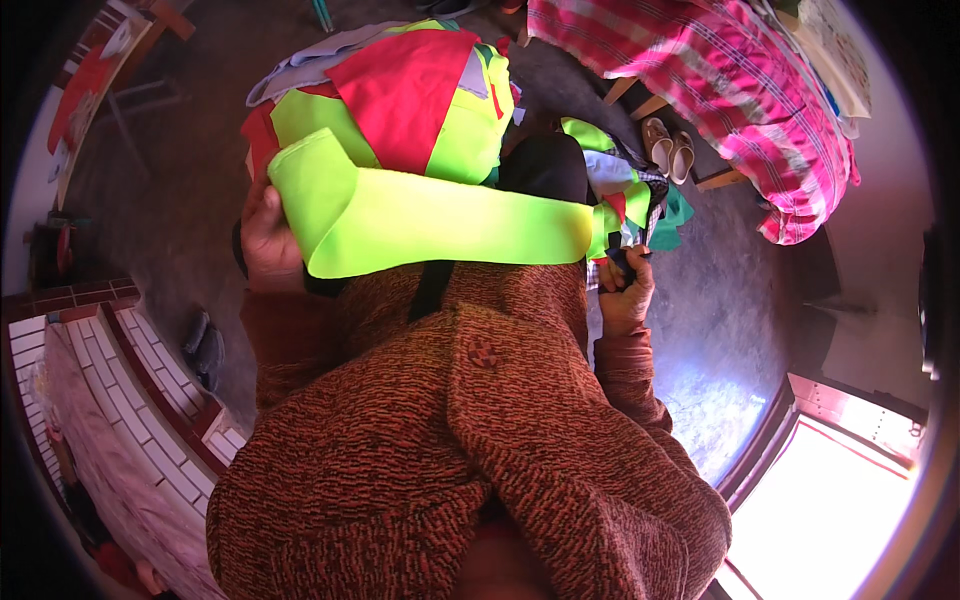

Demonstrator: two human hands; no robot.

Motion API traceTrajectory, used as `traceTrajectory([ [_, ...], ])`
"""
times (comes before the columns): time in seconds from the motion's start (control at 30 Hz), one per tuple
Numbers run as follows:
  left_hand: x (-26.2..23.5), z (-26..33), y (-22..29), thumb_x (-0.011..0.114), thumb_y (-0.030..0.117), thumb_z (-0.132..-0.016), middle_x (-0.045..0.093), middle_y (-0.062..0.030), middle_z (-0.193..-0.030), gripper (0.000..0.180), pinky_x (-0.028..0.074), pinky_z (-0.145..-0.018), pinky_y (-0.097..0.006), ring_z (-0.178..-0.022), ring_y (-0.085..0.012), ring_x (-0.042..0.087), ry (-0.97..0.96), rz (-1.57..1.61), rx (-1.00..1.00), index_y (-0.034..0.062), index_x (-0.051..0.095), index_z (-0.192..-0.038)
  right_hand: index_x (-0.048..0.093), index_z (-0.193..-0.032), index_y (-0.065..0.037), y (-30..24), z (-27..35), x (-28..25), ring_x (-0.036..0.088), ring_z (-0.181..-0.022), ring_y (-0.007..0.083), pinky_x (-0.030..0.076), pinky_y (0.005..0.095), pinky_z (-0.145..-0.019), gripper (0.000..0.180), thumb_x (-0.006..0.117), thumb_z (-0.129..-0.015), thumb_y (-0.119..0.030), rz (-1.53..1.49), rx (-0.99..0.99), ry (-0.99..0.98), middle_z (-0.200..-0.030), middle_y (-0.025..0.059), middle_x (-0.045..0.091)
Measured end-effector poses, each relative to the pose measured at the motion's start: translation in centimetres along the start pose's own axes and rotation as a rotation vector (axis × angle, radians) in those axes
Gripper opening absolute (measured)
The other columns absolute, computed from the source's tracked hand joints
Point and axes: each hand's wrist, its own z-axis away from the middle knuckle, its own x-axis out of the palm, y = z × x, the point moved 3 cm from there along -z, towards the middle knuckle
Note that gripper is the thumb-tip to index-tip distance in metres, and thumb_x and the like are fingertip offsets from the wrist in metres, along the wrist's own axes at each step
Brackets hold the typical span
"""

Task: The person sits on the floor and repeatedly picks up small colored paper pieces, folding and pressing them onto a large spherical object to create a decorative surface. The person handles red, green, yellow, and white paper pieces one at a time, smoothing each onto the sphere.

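Strip of neon-yellow fabric [440,225] stretched across frame centre. Left hand [268,238] clenched on its wide left end; right hand [626,290] gripping its right end. Red-and-yellow garment pile [410,100] above.

Smooth matt neon-yellow cloth strip [440,225]; coarse, nubbly rust-brown knit sweater [450,440]; rough grey concrete floor [720,300].

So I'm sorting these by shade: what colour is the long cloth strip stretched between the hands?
Fluorescent yellow-green, the long cloth strip shows best in the head view.
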Motion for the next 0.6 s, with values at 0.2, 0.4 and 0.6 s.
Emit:
traceTrajectory([
  [0.2,0.2,0.5,0.6,0.060,0.023,-0.089,0.057,-0.0148,-0.121,0.049,0.045,-0.095,-0.038,-0.109,-0.0256,0.057,0.054,-0.085,-0.024,-0.0032,0.047,-0.127,0.056,-0.090,-0.014,0.4,-0.6,-0.9,0.034,-0.047,0.0078,0.028,0.0235,-0.042,0.009,0.055,-0.083,-0.008,0.091,0.022,0.035,-0.065,-0.0048,0.043],
  [0.4,2.7,-0.3,-1.8,0.063,0.019,-0.086,0.063,-0.0062,-0.102,0.033,0.047,-0.083,-0.030,-0.093,-0.0162,0.060,-0.066,-0.103,-0.263,0.0004,0.056,-0.113,0.058,-0.103,-0.007,1.8,0.5,2.2,0.032,-0.045,0.0058,0.027,0.0225,-0.041,0.016,0.052,-0.088,-0.007,0.378,0.015,0.086,-0.064,-0.0038,0.042],
  [0.6,3.2,-0.3,-2.6,0.061,0.018,-0.089,0.062,-0.0072,-0.085,0.024,0.040,-0.045,-0.025,-0.060,-0.0123,0.056,-0.132,-0.126,-0.297,0.0006,0.058,-0.104,0.063,-0.106,0.003,2.2,-1.4,2.7,0.059,-0.090,0.0163,0.048,0.0297,-0.083,0.024,0.065,-0.087,-0.011,0.963,-0.226,-0.016,-0.099,0.0079,0.065],
])
